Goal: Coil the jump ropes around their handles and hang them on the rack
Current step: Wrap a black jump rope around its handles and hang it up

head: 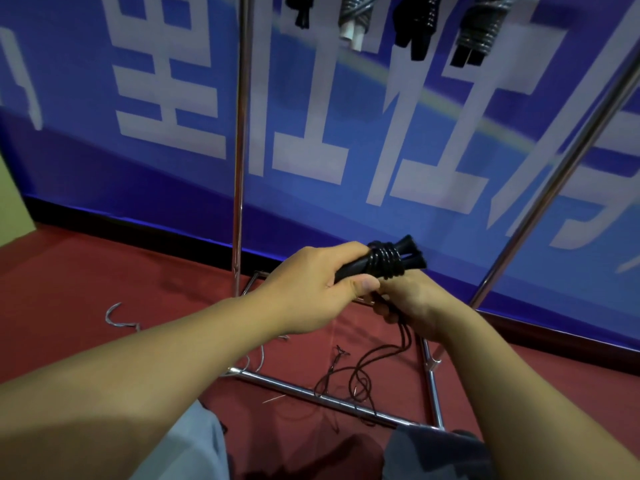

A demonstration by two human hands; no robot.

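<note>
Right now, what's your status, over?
Left hand gripping black handles. Right hand feeding rope. Few coils on; rest trails across rack base.

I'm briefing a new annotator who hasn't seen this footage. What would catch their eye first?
At centre, the left hand grips a pair of black handles with rope coiled round them, while the right hand feeds the loose black rope trailing to the red floor. Along the top edge, four coiled ropes hang before a blue banner.

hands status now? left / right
Left hand: grips the black handles.
Right hand: fingers curled, pinching the loose rope.
</note>
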